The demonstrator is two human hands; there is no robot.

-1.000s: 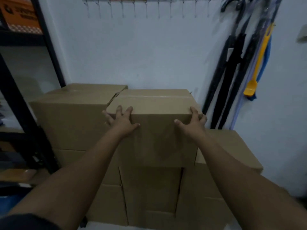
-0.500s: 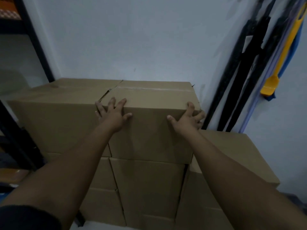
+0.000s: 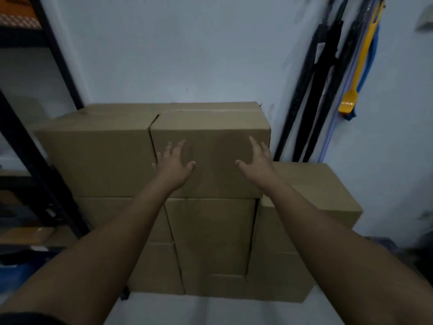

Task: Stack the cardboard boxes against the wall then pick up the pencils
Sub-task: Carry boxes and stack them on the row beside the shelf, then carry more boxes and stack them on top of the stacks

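Brown cardboard boxes are piled against the white wall. The top middle box (image 3: 210, 130) sits level beside the top left box (image 3: 98, 151), on a lower middle box (image 3: 210, 233). A shorter stack at the right ends in a box (image 3: 328, 186) with its top bare. My left hand (image 3: 174, 161) and my right hand (image 3: 256, 160) are in front of the top middle box's front face, fingers spread, holding nothing. Whether the palms touch the cardboard I cannot tell. No pencils are in view.
A black metal shelf rack (image 3: 30, 146) stands at the left, close to the boxes. Black folded umbrellas (image 3: 314, 90) and a yellow-handled tool (image 3: 351, 85) hang on the wall at the right. Pale floor (image 3: 178, 310) lies in front of the stack.
Both hands have slid from the top front edge of the middle box down to its front face and opened. The box now sits farther back, in line with the left one.
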